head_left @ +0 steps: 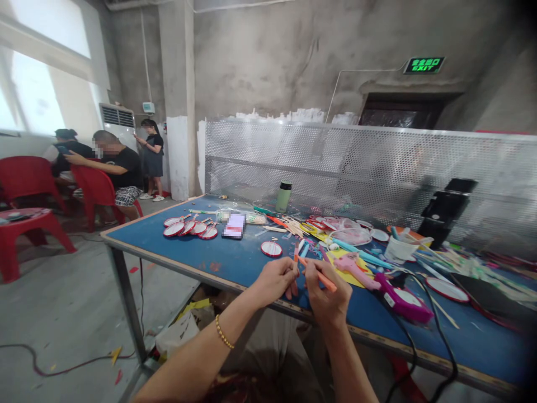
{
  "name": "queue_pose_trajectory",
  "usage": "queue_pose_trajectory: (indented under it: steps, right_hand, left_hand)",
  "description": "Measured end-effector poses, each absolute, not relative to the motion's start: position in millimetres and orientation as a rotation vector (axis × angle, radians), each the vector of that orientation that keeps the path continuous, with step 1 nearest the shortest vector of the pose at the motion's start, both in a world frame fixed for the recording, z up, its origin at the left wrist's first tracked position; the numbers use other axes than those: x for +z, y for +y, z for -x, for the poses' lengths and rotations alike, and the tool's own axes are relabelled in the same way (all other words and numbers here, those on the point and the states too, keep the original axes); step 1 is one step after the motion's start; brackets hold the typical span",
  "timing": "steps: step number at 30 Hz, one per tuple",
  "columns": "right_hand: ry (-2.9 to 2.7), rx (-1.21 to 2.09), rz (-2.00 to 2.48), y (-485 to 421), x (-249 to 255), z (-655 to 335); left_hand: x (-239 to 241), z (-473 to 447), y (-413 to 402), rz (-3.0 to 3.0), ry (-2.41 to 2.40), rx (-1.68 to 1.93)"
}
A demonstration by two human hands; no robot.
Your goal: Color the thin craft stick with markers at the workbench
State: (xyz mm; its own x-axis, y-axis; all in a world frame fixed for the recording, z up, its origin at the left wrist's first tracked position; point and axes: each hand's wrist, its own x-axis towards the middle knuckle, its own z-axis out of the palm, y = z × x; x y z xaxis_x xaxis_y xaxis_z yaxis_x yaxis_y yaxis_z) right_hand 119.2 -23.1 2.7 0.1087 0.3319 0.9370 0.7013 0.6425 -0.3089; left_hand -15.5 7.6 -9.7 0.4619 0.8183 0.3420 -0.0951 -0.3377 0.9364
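Bare forearms [197, 358] were stretched over the front edge of the bench [188, 254], the left one ringed by a gold bracelet [224, 332]. By the left grip [274, 280], a thin strip [296, 254] was pinched between the fingertips and held upright, above the edge. By the right grip [329, 288], an orange tool [326, 281] was clasped like a pen, its front end brought close to the strip; whether the two touched could not be told.

Slipping was judged the chief risk: the strip was backed only by fingers, so it could be tilted or dropped if too much push were applied. The left fingertips could also be struck, since they were placed just beside the tool's end. A red-rimmed disc [271, 249] was laid just beyond and could be knocked by a hasty reach forward. To the right, a pink tool [352, 268] and a purple device [405, 299] were crowded near black cables [438, 330] draped over the edge; these could be snagged if the right forearm were swung outward. Small pieces, if dropped, could easily be lost among the clutter [323, 226] behind.
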Motion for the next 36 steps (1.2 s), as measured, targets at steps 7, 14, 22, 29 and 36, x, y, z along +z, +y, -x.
queue_pose_trajectory:
  steps: [7,14,22,29,36]
  right_hand:
    - [-1.474,-0.332,0.901,-23.4,1.9,-120.1]
    - [-1.480,-0.334,0.902,-23.8,3.2,-119.1]
    - [-1.493,-0.325,0.903,-23.5,3.1,-118.5]
    - [-1.466,-0.332,0.915,-23.5,0.2,-120.7]
    - [-1.503,-0.341,0.900,-23.5,4.1,-118.5]
  left_hand:
    - [-10.6,15.9,7.8,-1.650,0.631,1.078]
    - [-9.5,14.9,7.7,-1.638,0.632,1.076]
    - [-7.1,15.6,5.7,-1.642,0.631,1.069]
    - [-10.0,15.7,7.6,-1.645,0.640,1.074]
    - [-7.6,15.5,5.7,-1.642,0.638,1.074]
